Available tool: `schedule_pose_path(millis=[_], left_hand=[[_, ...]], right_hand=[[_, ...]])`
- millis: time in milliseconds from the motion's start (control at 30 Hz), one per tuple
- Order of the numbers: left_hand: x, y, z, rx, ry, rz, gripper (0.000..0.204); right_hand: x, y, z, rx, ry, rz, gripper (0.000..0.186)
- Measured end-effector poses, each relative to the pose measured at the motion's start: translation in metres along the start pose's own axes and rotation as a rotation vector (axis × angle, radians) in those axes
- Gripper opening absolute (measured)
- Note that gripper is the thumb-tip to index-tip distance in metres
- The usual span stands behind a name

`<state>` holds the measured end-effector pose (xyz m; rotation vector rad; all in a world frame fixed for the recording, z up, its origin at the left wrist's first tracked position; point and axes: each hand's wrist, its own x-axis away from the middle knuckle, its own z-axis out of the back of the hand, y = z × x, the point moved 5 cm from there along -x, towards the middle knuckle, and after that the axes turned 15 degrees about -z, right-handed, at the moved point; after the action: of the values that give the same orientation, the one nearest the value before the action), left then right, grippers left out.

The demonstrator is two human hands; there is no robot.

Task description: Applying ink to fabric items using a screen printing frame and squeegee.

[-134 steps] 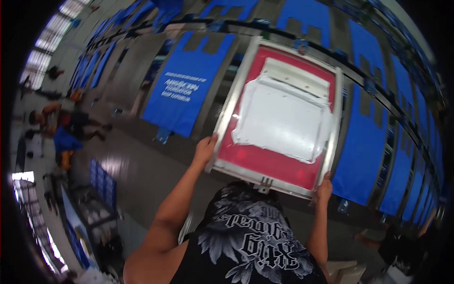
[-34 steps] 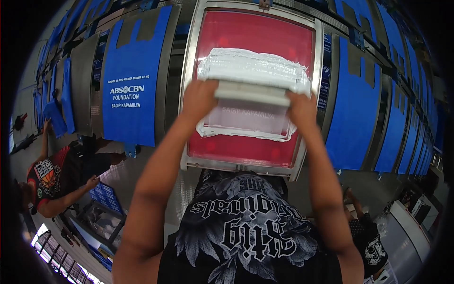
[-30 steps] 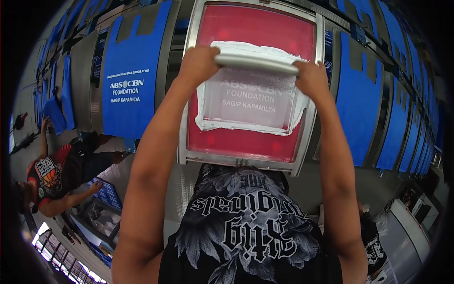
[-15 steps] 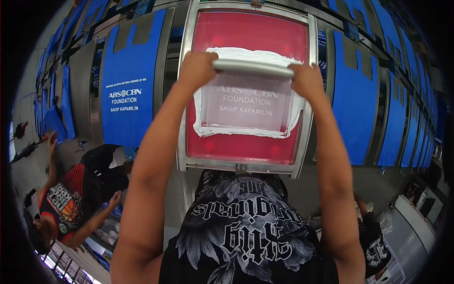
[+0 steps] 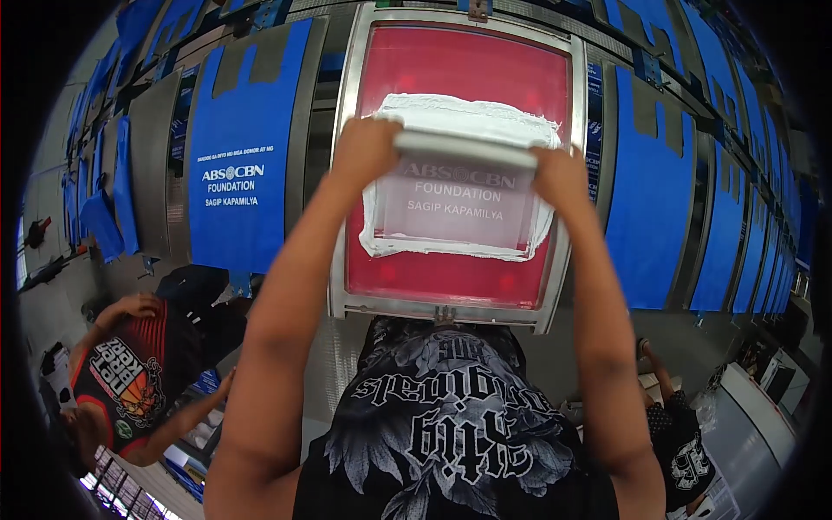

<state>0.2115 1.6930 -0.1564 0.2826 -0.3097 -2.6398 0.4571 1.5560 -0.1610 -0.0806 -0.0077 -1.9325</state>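
Observation:
A squeegee (image 5: 468,147) lies across the upper part of a silk-screen frame (image 5: 342,173). My left hand (image 5: 367,146) is closed round its left end and my right hand (image 5: 559,179) round its right end. The frame has metal sides and a red mesh (image 5: 451,52). White ink (image 5: 472,111) is heaped beyond the squeegee and forms a ragged border round the pale stencil window (image 5: 451,212). White lettering shows through that window on the near side of the squeegee. Whatever lies beneath the mesh is mostly hidden.
To the left, a printed blue bag piece (image 5: 234,156) lies on a dark board; an unprinted blue bag piece (image 5: 650,191) lies to the right. More stretch along both sides. A person (image 5: 130,373) stands at lower left, another (image 5: 685,442) at lower right.
The squeegee, in both my hands, has come slightly nearer, and more white ink shows beyond it. The view has shifted a little. The person at left has lowered an arm.

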Motion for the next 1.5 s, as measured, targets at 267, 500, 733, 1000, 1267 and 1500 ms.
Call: schedule_pose_path(millis=[267,500,733,1000,1267,1500], left_hand=[[0.128,0.078,0.009,0.191,-0.241,0.149,0.020],[0.060,0.039,-0.003,0.092,-0.064,0.059,0.018],[-0.044,-0.027,0.024,0.110,-0.238,0.171,0.035],[0.064,0.069,0.059,0.240,-0.007,0.379,0.040],[0.265,0.219,-0.132,1.501,-0.305,0.699,0.048],[0.235,0.229,-0.079,1.672,-0.320,0.603,0.037]], right_hand=[[0.138,-0.024,0.025,-0.057,-0.267,-0.009,0.033],[0.066,-0.011,-0.002,0.002,-0.195,-0.055,0.035],[-0.076,0.002,0.022,0.021,-0.340,0.002,0.046],[-0.104,0.005,0.064,-0.124,-0.435,-0.012,0.057],[-0.108,-0.030,0.035,-0.060,-0.437,0.116,0.052],[-0.088,-0.055,0.050,-0.133,-0.310,0.056,0.051]])
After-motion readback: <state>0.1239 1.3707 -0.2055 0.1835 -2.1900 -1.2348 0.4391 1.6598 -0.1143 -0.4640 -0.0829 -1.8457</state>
